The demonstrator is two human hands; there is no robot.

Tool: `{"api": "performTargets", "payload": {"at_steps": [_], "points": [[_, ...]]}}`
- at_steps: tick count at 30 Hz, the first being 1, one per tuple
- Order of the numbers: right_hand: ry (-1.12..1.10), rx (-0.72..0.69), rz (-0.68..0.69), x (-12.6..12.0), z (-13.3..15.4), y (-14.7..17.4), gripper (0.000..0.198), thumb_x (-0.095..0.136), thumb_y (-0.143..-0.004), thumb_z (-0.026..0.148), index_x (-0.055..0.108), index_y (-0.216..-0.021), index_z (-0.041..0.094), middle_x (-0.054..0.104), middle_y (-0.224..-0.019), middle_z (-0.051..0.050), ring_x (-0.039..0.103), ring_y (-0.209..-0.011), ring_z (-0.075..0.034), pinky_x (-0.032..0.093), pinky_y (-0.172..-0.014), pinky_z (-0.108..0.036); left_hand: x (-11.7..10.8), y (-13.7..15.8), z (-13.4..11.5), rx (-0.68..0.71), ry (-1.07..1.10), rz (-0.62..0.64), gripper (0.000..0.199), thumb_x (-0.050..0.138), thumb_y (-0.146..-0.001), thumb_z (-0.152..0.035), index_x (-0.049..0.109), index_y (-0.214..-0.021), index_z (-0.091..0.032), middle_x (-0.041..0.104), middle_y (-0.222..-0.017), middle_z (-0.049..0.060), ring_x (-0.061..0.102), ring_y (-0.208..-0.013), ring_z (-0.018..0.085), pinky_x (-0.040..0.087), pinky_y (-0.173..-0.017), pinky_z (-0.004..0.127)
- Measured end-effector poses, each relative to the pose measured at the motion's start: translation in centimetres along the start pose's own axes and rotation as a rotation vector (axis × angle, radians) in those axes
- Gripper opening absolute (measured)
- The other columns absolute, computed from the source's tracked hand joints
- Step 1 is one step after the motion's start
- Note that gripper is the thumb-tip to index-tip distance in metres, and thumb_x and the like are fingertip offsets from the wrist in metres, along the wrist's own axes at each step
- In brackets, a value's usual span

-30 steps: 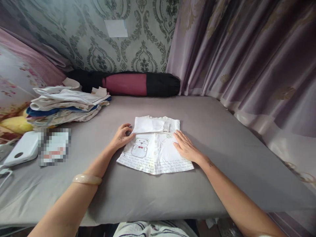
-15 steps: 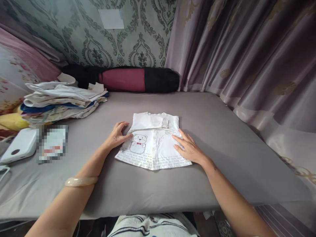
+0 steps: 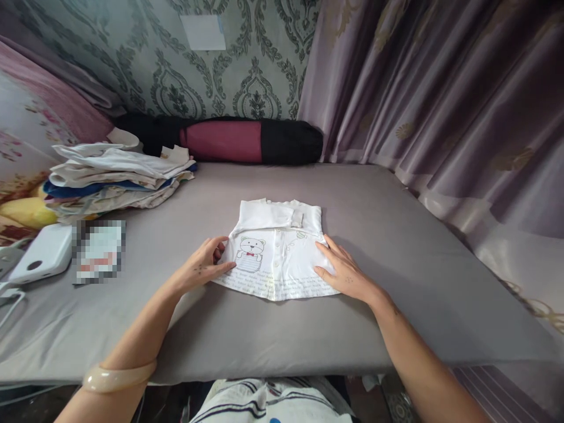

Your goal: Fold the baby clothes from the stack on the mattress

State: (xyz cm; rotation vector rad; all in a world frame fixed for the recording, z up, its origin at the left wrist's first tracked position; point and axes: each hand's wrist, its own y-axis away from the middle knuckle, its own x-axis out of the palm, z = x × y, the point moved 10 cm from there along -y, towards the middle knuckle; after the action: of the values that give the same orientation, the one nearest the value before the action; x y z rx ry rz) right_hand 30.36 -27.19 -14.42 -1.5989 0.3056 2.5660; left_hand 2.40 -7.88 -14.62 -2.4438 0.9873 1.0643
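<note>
A small white button-front shirt (image 3: 264, 252) lies spread on the grey-covered surface, its sleeves folded across the chest. It carries a bear print on the left half and rows of printed lettering near the hem. At its left edge is my left hand (image 3: 205, 264), thumb stretched onto the fabric and fingers bent beside the edge, apart from the thumb. My right hand (image 3: 346, 270) rests over the right edge with fingers spread, thumb and fingertips on the cloth. Part of each side edge is hidden under my hands.
A stack of folded clothes (image 3: 118, 179) stands at the left, with a white device (image 3: 44, 252) and a blurred-out packet (image 3: 100, 251) in front. Along the wall lies a black and maroon roll (image 3: 220, 141). Curtains (image 3: 440, 94) hang on the right.
My left hand has slid down the shirt's left edge toward the hem, and its fingers have bent more. The right hand stays at the right edge. The view has shifted slightly.
</note>
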Motion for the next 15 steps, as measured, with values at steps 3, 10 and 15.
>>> {"api": "performTargets", "payload": {"at_steps": [3, 10, 15], "points": [[-0.012, 0.022, 0.019, 0.2, -0.1, 1.0, 0.069, 0.041, -0.094, 0.055, 0.025, -0.154, 0.026, 0.007, -0.165, -0.006, 0.012, -0.15, -0.028, 0.022, -0.119, -0.048, 0.2, 1.2, 0.3, -0.04, 0.024, 0.005, 0.066, 0.065, -0.078, -0.054, 0.048, -0.134, -0.025, 0.058, -0.104, 0.006, 0.056, -0.089, 0.019, 0.049, -0.077, 0.033], [-0.002, 0.047, -0.007, 0.1, -0.1, 3.2, 0.072, 0.045, -0.093, 0.056, 0.023, -0.154, 0.026, 0.013, -0.164, -0.007, 0.017, -0.149, -0.027, 0.024, -0.119, -0.047, 0.0, 2.9, -0.7, -0.156, 0.013, 0.005, 0.072, 0.064, -0.074, -0.059, 0.047, -0.133, -0.022, 0.062, -0.091, 0.004, 0.057, -0.076, 0.019, 0.047, -0.066, 0.031], [0.018, 0.036, -0.12, -1.3, 0.8, 4.5, 0.067, 0.048, -0.093, 0.048, 0.027, -0.152, 0.026, 0.041, -0.152, -0.009, 0.038, -0.139, -0.026, 0.033, -0.114, -0.046, 0.1, 3.7, -1.3, -0.18, -0.021, 0.002, 0.07, 0.061, -0.076, -0.061, 0.047, -0.133, -0.023, 0.058, -0.082, 0.0, 0.054, -0.068, 0.017, 0.044, -0.061, 0.029]]}}
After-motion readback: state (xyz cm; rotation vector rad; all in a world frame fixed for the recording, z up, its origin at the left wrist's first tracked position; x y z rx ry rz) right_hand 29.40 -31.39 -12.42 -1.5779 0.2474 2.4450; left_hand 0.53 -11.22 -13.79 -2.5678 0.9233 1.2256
